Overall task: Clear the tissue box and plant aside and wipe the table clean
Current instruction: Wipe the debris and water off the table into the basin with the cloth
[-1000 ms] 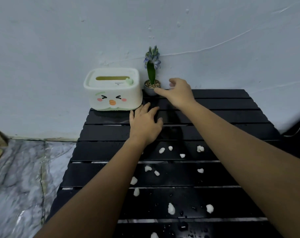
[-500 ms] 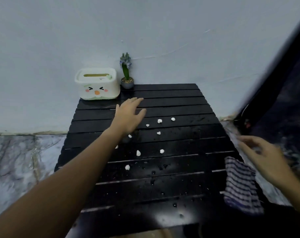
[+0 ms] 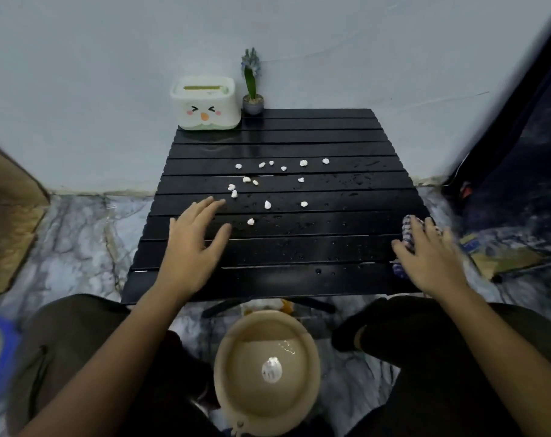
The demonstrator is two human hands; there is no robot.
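Note:
The white tissue box (image 3: 205, 104) with a cartoon face stands at the black slatted table's (image 3: 299, 140) far left corner, against the wall. Right beside it is the small potted plant (image 3: 252, 86). Several white crumbs (image 3: 267, 204) and water drops lie on the table's middle slats. My left hand (image 3: 194, 244) hovers flat over the near left part of the table, fingers spread, holding nothing. My right hand (image 3: 430, 258) lies on a checked cloth (image 3: 409, 231) at the table's right edge; the cloth is mostly hidden under it.
A beige bowl (image 3: 264, 370) sits on the marble floor between my knees, below the table's near edge. A dark curtain (image 3: 519, 152) hangs at the right. A yellow packet (image 3: 501, 257) lies on the floor to the right.
My view pulled back and down. My left hand drew back toward the near edge. My right hand left the plant, swung to the right edge and came down on the checked cloth.

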